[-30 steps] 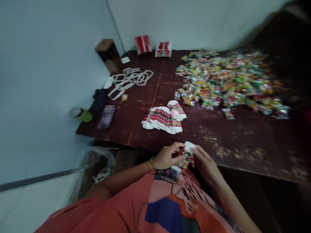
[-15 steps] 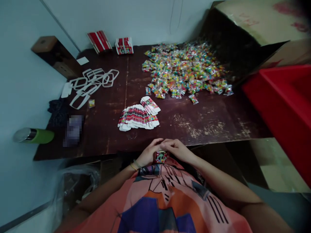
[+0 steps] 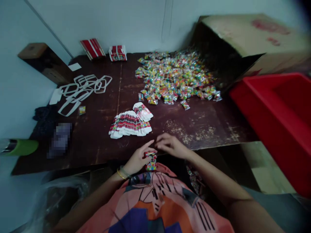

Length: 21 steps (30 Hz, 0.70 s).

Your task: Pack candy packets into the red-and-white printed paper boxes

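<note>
My left hand (image 3: 138, 159) grips a small red printed candy box (image 3: 151, 163) upright near my lap, its index finger stretched out over the top. My right hand (image 3: 171, 146) is just to the right of the box, at the table edge, not touching it. Its fingers are loosely bent and somewhat apart, with nothing visible in them. Beyond my hands a fanned stack of flat red and white cartons (image 3: 130, 124) lies on the table. Behind it spreads a big heap of small clear candy packets (image 3: 175, 77), with one packet (image 3: 185, 105) a little in front.
A red plastic bin (image 3: 264, 126) juts in at the right, before a cardboard box (image 3: 250, 35). White paper bands (image 3: 80, 89), a green bottle (image 3: 24, 147) and a wooden block (image 3: 46, 63) are at the left. Bundled red cartons (image 3: 118, 53) stand by the wall.
My hands, together over the box before, have come apart, the right one moving off to the right. More of the box shows in my left hand. The camera view has shifted.
</note>
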Each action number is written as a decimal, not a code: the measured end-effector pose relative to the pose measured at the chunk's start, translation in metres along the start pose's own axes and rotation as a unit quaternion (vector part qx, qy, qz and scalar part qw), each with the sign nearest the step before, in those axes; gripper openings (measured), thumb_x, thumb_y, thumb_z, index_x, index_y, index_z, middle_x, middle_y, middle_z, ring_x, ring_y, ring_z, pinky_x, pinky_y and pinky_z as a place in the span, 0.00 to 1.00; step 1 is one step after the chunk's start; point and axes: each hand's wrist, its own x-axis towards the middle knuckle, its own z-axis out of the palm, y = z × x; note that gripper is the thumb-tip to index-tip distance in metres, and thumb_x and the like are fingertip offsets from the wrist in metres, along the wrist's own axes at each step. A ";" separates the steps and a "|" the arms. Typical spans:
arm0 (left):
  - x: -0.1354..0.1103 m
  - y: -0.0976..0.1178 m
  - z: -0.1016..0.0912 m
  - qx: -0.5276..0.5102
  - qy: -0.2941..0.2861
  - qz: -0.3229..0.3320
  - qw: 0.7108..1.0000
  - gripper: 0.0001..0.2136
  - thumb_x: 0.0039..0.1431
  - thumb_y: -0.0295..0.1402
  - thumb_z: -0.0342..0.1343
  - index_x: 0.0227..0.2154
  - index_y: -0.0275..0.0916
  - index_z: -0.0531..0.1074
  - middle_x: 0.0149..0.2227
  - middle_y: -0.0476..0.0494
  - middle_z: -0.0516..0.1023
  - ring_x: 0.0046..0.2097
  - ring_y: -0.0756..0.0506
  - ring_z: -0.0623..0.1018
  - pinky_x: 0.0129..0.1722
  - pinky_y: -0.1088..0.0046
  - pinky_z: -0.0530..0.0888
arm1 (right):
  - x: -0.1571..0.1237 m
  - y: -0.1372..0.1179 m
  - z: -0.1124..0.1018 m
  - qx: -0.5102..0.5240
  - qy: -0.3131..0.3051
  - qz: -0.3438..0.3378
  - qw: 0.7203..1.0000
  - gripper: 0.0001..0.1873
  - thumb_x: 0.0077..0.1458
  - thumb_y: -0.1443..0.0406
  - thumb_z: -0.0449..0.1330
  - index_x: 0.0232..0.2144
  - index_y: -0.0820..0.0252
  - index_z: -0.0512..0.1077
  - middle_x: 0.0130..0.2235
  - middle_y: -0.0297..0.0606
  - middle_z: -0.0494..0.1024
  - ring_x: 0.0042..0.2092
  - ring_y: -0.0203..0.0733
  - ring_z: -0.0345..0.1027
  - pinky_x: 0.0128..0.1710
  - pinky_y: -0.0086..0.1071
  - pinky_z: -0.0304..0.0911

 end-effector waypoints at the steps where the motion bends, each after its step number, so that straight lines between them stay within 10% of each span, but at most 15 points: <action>1: 0.001 0.008 -0.008 0.052 -0.025 -0.015 0.998 0.33 0.51 0.27 0.57 0.62 0.38 0.56 0.49 0.39 0.75 0.48 0.44 0.73 0.51 0.66 0.66 | 0.009 0.023 -0.021 -0.059 0.055 0.031 0.996 0.14 0.63 0.59 0.53 0.45 0.55 0.75 0.47 0.42 0.73 0.50 0.42 0.65 0.52 0.36 0.62; 3: 0.001 0.024 -0.030 0.168 -0.070 -0.040 0.983 0.29 0.49 0.28 0.57 0.57 0.39 0.64 0.45 0.42 0.75 0.41 0.46 0.74 0.44 0.69 0.68 | 0.024 0.069 -0.065 -0.219 0.188 0.138 0.947 0.18 0.63 0.59 0.51 0.50 0.60 0.72 0.54 0.47 0.69 0.56 0.46 0.59 0.57 0.40 0.55; 7: -0.011 0.047 -0.073 0.338 -0.174 -0.076 0.922 0.22 0.41 0.28 0.62 0.45 0.40 0.74 0.37 0.48 0.76 0.38 0.45 0.73 0.40 0.72 0.67 | 0.020 0.114 -0.101 -0.319 0.165 0.194 0.913 0.25 0.61 0.59 0.53 0.58 0.65 0.64 0.60 0.52 0.64 0.61 0.53 0.53 0.59 0.47 0.49; 10: -0.020 0.046 -0.081 0.281 -0.207 -0.090 0.933 0.14 0.45 0.32 0.61 0.38 0.38 0.74 0.35 0.48 0.75 0.36 0.46 0.73 0.37 0.72 0.69 | -0.015 0.092 -0.058 -0.345 0.111 0.157 0.919 0.32 0.59 0.53 0.54 0.61 0.61 0.59 0.61 0.50 0.62 0.60 0.56 0.54 0.57 0.49 0.50; 15: -0.005 0.014 -0.049 -0.052 -0.021 -0.085 0.995 0.20 0.56 0.39 0.55 0.49 0.38 0.62 0.43 0.40 0.73 0.41 0.44 0.75 0.33 0.70 0.75 | -0.078 0.028 0.032 -0.250 0.058 0.080 0.963 0.37 0.55 0.54 0.59 0.64 0.56 0.54 0.61 0.49 0.62 0.58 0.58 0.55 0.56 0.54 0.51; 21: 0.033 -0.006 -0.001 -0.113 0.010 -0.040 0.993 0.26 0.52 0.33 0.57 0.55 0.39 0.59 0.43 0.39 0.72 0.42 0.43 0.75 0.31 0.69 0.78 | -0.070 -0.017 0.041 0.059 0.152 0.106 0.981 0.13 0.63 0.65 0.52 0.49 0.52 0.67 0.42 0.41 0.76 0.43 0.43 0.70 0.43 0.37 0.66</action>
